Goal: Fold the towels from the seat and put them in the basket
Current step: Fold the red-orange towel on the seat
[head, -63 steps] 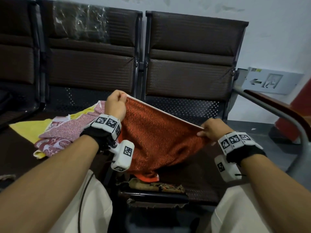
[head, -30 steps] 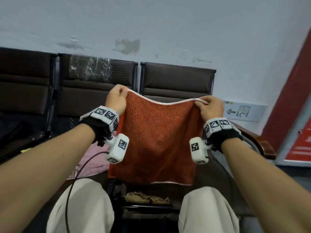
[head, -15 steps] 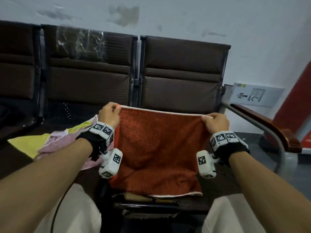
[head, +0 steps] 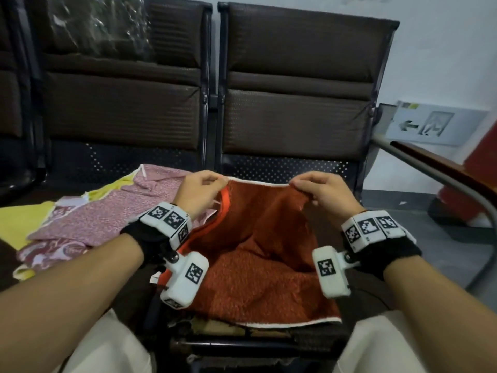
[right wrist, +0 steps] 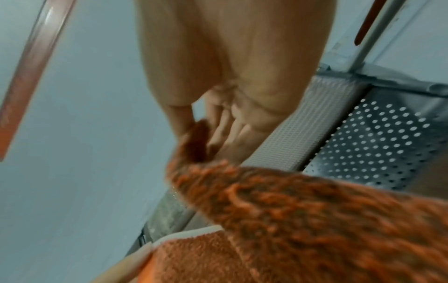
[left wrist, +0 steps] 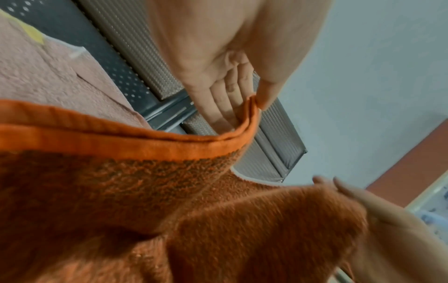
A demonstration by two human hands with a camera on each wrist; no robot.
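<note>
Two corners of the towel (head: 258, 254) are pinched, one in our left hand (head: 197, 191), one in our right hand (head: 326, 193), its far edge running nine-to-three while the rest sags toward six onto the seat (head: 352, 313).

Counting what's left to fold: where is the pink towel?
In the head view, the pink towel lies on the seat left of the left hand, atop a yellow towel.
</note>
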